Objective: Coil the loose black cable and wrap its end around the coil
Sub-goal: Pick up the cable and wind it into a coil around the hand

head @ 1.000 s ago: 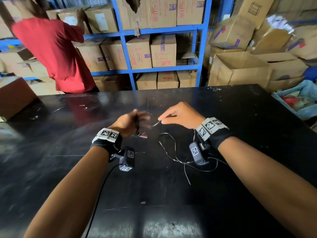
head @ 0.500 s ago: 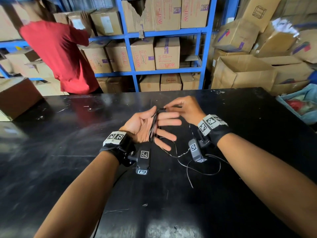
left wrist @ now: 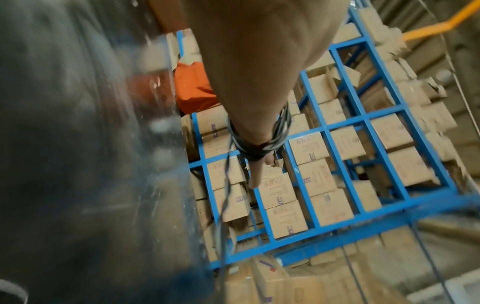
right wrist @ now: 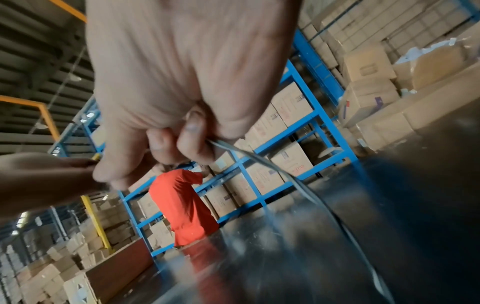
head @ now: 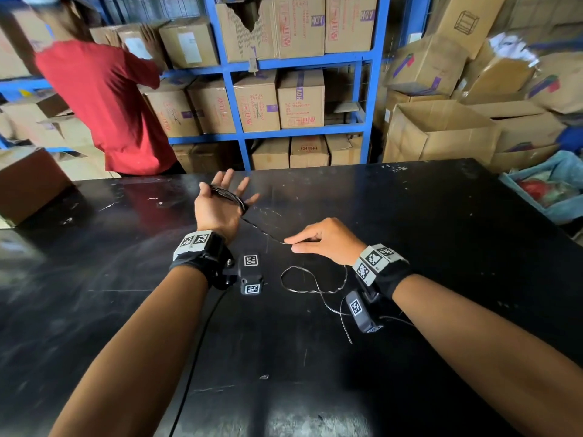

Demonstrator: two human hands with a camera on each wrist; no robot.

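Observation:
The black cable's coil (head: 227,195) is wound around my left hand (head: 220,203), which is raised over the black table (head: 410,231) with fingers straight and spread. In the left wrist view the coil (left wrist: 259,144) wraps the fingers. A taut strand (head: 263,228) runs from the coil to my right hand (head: 315,239), whose thumb and fingers pinch it. The right wrist view shows the pinched cable (right wrist: 259,160) leaving the fingertips (right wrist: 192,131). The loose rest of the cable (head: 310,280) lies looped on the table below my right wrist.
A person in a red shirt (head: 104,105) stands beyond the table's far left edge at blue shelving (head: 299,61) filled with cardboard boxes. A brown box (head: 28,181) sits at the table's left edge. Open cartons (head: 441,130) and a blue bin (head: 549,190) stand at right.
My hands were together at the coil; now the left hand has moved away forward with the coil, and the right hand has drawn back along the cable, stretching a strand between them.

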